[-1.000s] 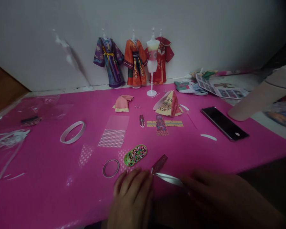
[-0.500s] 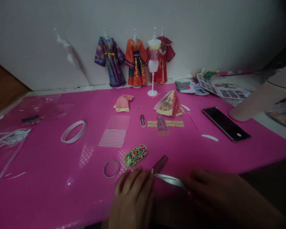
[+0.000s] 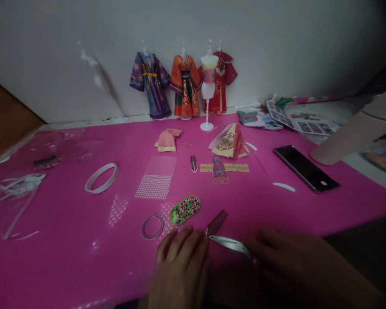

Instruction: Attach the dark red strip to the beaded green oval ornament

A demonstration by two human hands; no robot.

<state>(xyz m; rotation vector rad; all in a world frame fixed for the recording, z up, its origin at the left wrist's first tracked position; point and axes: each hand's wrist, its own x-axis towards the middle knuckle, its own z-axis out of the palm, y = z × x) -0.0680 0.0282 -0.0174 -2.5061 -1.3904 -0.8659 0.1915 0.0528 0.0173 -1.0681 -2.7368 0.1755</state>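
Note:
My right hand [image 3: 283, 257] is closed around a pair of silver tweezers [image 3: 230, 243], its fingertips dark and partly in shadow. The tweezers' tip points left and touches the near end of a small dark red patterned fabric strip [image 3: 217, 222]. My left hand [image 3: 182, 259] lies palm down with its fingers extended on the pink tabletop [image 3: 67, 266], its fingertips beside that same end of the strip. Just beyond the left fingers is a green oval tray of coloured beads [image 3: 185, 210]. A thin roll of tape [image 3: 152, 227] rests to their left.
A sheet of stick-on gems [image 3: 154, 184], a white ring [image 3: 102, 177] and doll clothing pieces [image 3: 230, 143] are spread farther back. Small dress forms in robes [image 3: 185, 86] stand by the wall. On the right are a phone [image 3: 305, 167] and a tall pale cylinder [image 3: 350, 128].
The whole view has shifted slightly, so things sit a little farther right. Both hands and the tweezers keep nearly the same pose at the fabric strip.

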